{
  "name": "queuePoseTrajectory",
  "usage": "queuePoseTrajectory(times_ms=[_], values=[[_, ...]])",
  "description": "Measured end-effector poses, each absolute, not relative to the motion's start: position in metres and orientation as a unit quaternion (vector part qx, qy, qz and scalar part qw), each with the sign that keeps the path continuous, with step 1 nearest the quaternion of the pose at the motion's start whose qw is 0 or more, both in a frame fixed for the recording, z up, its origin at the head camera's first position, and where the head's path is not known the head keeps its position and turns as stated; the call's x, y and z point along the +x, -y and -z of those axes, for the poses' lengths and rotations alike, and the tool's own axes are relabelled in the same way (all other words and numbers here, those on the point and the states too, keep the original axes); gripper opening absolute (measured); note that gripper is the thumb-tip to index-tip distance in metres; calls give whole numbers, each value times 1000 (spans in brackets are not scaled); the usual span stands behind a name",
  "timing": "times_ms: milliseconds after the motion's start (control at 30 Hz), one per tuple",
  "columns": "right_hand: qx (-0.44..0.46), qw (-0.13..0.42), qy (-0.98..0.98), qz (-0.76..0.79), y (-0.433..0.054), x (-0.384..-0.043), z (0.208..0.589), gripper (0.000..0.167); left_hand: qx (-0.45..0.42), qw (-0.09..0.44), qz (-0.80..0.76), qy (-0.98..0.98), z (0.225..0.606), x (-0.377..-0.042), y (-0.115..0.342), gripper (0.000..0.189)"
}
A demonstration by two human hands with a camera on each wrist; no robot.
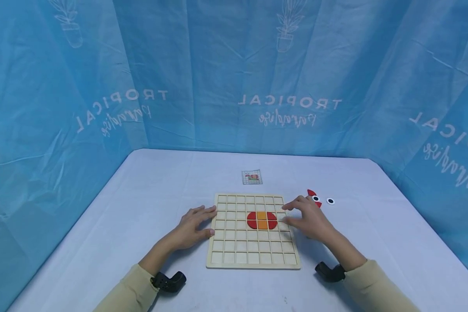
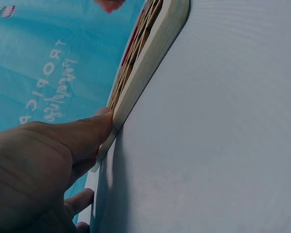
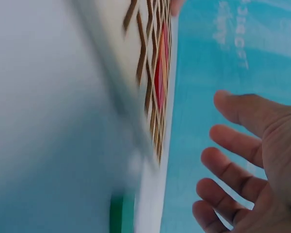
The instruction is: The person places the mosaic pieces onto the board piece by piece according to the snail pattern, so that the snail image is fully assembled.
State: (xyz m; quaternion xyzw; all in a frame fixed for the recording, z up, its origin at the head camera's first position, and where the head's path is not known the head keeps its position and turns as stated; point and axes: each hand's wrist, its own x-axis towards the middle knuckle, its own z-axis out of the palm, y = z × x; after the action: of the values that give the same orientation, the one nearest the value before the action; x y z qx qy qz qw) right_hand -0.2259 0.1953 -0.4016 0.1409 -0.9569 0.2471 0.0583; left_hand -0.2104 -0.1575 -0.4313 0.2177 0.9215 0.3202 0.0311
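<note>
A pale wooden grid board point(image 1: 253, 266) lies on the white table. Red rounded pieces point(image 1: 251, 220) and orange square pieces point(image 1: 262, 224) fill several of its cells, forming an oval right of centre. At the board's left edge rests my left hand point(image 1: 191, 227), its thumb point(image 2: 87, 133) laid on the rim in the left wrist view. My right hand point(image 1: 310, 219) hovers by the board's right edge, thumb and fingers spread apart with nothing between them. In the right wrist view its fingers point(image 3: 228, 167) are loosely bent.
Beyond the right hand lie loose red pieces point(image 1: 311, 192) and white discs with black centres point(image 1: 330, 201), partly hidden by the hand. A small picture card point(image 1: 251, 177) sits behind the board. Something green point(image 3: 121, 213) shows low in the right wrist view. Blue curtains point(image 1: 218, 78) surround the table.
</note>
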Motion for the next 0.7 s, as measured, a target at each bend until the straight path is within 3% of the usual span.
queuePoseTrajectory(times_ms=[367,700], values=[[90,16,968,-233,-282,-212,414,38,219,31,-315,-923,432,-212,157,57],[101,-12,969,-224,-315,-206,426,42,216,33,-310,-925,432,-212,156,56]])
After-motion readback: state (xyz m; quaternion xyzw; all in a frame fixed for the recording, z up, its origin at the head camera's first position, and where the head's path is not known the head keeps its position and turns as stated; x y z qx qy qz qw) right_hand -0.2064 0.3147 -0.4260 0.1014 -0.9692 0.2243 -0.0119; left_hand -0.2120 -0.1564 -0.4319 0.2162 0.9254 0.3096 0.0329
